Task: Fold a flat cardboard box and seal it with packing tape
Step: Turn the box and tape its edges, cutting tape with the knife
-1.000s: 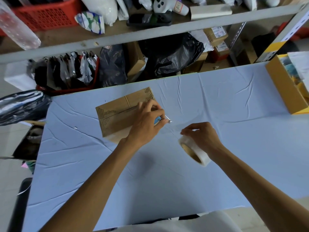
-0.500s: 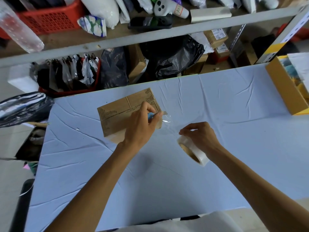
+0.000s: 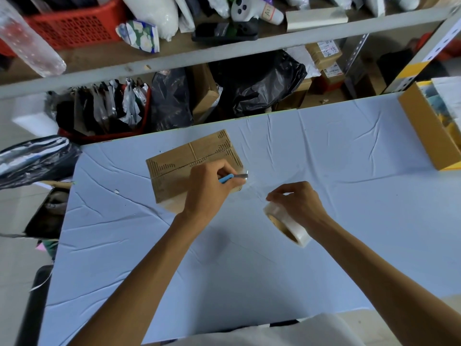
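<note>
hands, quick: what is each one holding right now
Left hand: closed on a blue-handled cutter, its blade at the right edge of the cardboard box.
Right hand: closed on the tape roll.

The left hand (image 3: pixel 209 188) and right hand (image 3: pixel 299 203) are seen bare, as are both forearms (image 3: pixel 139 270) up to the near edge. A plain white garment (image 3: pixel 287 333) is worn on the torso, glimpsed at the near edge.

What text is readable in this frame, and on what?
"A2", second character uncertain: sticker on the white controller on the shelf.
Shipping labels on the brown parcels: too blurred to read.
Cardboard box: printed dashes only, no words.
</note>
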`<action>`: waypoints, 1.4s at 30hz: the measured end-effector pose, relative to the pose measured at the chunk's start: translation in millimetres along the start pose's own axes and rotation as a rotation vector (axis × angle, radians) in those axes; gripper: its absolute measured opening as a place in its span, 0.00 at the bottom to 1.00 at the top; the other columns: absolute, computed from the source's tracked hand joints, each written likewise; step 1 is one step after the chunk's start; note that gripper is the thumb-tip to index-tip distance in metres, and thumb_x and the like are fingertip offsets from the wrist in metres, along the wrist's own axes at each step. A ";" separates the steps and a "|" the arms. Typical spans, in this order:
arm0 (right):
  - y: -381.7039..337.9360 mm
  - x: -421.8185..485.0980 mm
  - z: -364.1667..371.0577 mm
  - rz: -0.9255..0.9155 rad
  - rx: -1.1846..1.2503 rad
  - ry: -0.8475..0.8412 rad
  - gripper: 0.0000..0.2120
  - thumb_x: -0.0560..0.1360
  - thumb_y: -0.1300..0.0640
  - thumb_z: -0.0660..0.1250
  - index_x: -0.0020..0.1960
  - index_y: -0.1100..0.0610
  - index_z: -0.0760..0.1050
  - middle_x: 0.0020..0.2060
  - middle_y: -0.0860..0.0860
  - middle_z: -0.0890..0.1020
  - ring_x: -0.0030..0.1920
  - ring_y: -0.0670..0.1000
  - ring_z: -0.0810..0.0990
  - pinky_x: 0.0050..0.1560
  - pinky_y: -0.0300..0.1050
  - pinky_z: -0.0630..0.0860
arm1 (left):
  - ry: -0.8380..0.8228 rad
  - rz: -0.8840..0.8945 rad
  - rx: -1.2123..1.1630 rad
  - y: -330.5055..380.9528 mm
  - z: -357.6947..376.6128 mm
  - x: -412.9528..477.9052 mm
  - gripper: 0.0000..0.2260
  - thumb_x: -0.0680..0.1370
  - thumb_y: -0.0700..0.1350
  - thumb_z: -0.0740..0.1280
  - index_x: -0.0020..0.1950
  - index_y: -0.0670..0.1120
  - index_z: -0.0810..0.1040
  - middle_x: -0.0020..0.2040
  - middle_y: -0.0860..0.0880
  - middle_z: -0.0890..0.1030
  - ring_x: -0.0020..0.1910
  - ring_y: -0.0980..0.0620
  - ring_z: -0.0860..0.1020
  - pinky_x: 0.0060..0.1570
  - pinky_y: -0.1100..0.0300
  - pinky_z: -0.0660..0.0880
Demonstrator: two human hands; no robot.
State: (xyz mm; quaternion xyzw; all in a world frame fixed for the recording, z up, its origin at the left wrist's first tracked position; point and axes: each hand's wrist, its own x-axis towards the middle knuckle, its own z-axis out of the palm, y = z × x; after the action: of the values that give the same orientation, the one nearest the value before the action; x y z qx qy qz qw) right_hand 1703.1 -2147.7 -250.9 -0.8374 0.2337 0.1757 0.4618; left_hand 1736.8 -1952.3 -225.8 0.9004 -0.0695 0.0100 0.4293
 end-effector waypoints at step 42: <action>37.5 -18.5 -18.0 -0.216 -0.611 -0.104 0.08 0.76 0.50 0.61 0.46 0.45 0.78 0.46 0.49 0.82 0.48 0.55 0.79 0.42 0.44 0.67 | 0.004 0.088 0.179 -11.3 17.0 23.1 0.12 0.67 0.41 0.78 0.31 0.43 0.75 0.56 0.45 0.75 0.57 0.48 0.72 0.56 0.58 0.67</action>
State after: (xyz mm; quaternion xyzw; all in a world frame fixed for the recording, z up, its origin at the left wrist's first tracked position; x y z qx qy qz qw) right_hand 1668.4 -2176.2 -258.2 -0.9471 0.0559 0.2303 0.2165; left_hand 1760.5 -1961.2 -243.4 0.9312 -0.1069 0.0366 0.3464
